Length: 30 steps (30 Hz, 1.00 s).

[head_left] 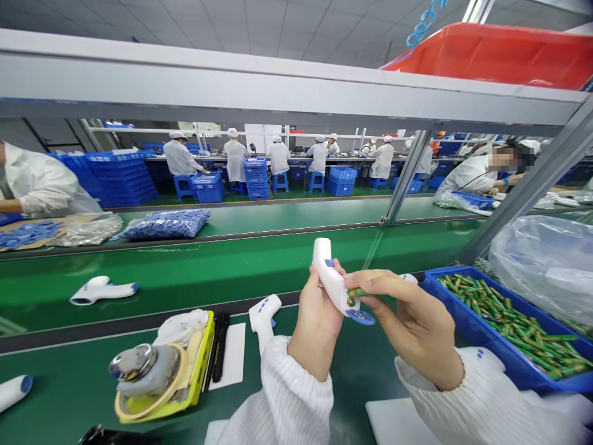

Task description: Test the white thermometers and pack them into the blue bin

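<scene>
Upright in my left hand (319,324) is a white handheld infrared thermometer (330,278), its handle end toward me. A blue battery cap (361,317) hangs open at that end. My right hand (414,321) pinches a green battery (356,293) between thumb and fingers, right beside the open handle end. A second battery's round end shows in the opening. Just left of my left wrist, another white thermometer (264,314) rests on the bench. To the right of my right hand, a blue bin (433,285) holds many loose green batteries (509,324).
A yellow tray (188,395) carries a metal-topped bottle (148,368), beside black pens (221,349) and a white card (235,355). Another thermometer (104,290) lies on the green belt (185,272). A metal post (407,176) and shelf beam (278,86) stand ahead. Co-workers sit beyond.
</scene>
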{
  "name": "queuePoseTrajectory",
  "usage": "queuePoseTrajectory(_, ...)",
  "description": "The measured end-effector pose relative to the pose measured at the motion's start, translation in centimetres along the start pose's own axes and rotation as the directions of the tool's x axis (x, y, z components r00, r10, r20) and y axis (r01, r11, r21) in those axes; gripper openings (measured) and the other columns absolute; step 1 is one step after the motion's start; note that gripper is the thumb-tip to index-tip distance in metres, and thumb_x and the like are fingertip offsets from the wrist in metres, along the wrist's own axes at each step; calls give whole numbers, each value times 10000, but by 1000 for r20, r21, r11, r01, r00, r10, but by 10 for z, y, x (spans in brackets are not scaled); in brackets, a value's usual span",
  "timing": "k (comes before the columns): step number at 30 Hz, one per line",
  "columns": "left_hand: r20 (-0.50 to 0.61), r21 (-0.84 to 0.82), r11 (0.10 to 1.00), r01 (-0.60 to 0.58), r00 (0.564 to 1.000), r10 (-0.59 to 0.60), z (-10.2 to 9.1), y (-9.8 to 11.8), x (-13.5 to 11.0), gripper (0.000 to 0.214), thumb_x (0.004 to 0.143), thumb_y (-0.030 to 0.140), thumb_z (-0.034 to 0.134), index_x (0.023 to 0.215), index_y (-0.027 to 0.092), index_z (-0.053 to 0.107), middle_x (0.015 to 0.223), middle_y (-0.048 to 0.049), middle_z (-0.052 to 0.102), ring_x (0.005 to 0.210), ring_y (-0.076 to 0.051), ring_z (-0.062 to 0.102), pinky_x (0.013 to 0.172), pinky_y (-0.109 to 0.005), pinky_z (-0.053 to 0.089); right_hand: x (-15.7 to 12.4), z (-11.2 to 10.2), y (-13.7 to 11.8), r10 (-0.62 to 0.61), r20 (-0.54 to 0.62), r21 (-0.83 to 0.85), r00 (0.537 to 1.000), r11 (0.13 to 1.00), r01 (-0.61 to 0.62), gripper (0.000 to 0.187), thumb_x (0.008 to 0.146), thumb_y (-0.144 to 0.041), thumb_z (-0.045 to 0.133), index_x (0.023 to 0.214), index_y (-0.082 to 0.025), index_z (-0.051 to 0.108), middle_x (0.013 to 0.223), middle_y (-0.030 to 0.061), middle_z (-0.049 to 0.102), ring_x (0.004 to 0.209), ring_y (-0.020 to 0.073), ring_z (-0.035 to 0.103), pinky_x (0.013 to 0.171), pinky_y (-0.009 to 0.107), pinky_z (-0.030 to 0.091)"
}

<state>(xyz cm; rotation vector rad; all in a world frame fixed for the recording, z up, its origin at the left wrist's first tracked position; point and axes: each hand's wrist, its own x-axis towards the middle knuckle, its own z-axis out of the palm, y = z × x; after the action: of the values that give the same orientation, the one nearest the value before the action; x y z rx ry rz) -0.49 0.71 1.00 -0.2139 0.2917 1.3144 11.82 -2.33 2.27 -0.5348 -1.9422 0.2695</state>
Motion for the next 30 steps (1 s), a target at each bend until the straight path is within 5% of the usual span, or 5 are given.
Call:
queuePoseTrajectory(3,10,26,1000,17,1000,-17,1,1,-1,305,1011,271,391,980,45,594,762,-64,608,601,-105,618,567,-195,534,0,0,5,-53,77,30,996,998,51,345,975,-130,458,1213,-317,623,1200,46,699,1166,239,641,956,432,549)
queuePoseTrajectory(7,14,41,999,-6,1000,6,4,-1,-5,313,1016,266,377,950,57,599,755,-52,610,593,-97,612,567,-187,522,-5,12,8,172,163,289,972,933,-214,397,995,-502,380,1299,-296,534,1439,75,537,1365,267,472,1115,484,423)
queuePoseTrajectory(11,86,14,985,-174,981,172,4,-7,-6,303,1019,313,364,1060,90,565,842,-58,626,692,-106,644,695,-212,544,-5,35,9,355,53,498,933,801,-333,248,982,-468,447,1168,-313,497,1225,50,651,1395,216,431,1162,470,366)
queuePoseTrajectory(20,291,136,763,-632,762,578,-8,-3,10,274,1013,346,378,1281,290,369,967,-33,633,765,-125,654,802,-327,549,27,55,14,722,38,855,691,335,-397,183,805,-274,636,845,-269,457,739,-23,539,1047,197,620,1041,440,492)
queuePoseTrajectory(30,513,535,248,-808,544,664,-8,20,7,507,647,88,817,1107,254,683,1094,-50,620,1032,-179,577,760,-155,476,3,42,74,863,68,649,501,343,-679,211,692,-239,684,876,-213,584,866,5,618,795,150,634,753,317,562)
